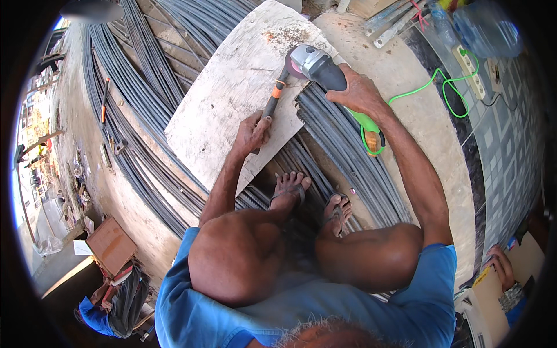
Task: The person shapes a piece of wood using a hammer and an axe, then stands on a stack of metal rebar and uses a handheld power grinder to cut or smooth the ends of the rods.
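Observation:
My right hand [358, 91] is wrapped round the dark body of an angle grinder [316, 64] with a silver head. Its reddish disc [293, 65] faces left, at the upper end of a hand tool with a black-and-orange handle [274, 98]. My left hand [253, 132] grips that tool low on its handle. The tool's far end meets or passes behind the disc; its kind and any contact cannot be made out. Both tools are over a worn whitish board [214, 104], with dark crumbs [287, 35] near its far edge.
Bundled steel rebars [354, 151] lie beneath and beside the board, near my feet [290, 188]. A green power cord [418, 93] runs right to a power strip [470, 72]. Another orange-and-black tool [104, 101] lies left. A person's hand [502, 267] shows at lower right.

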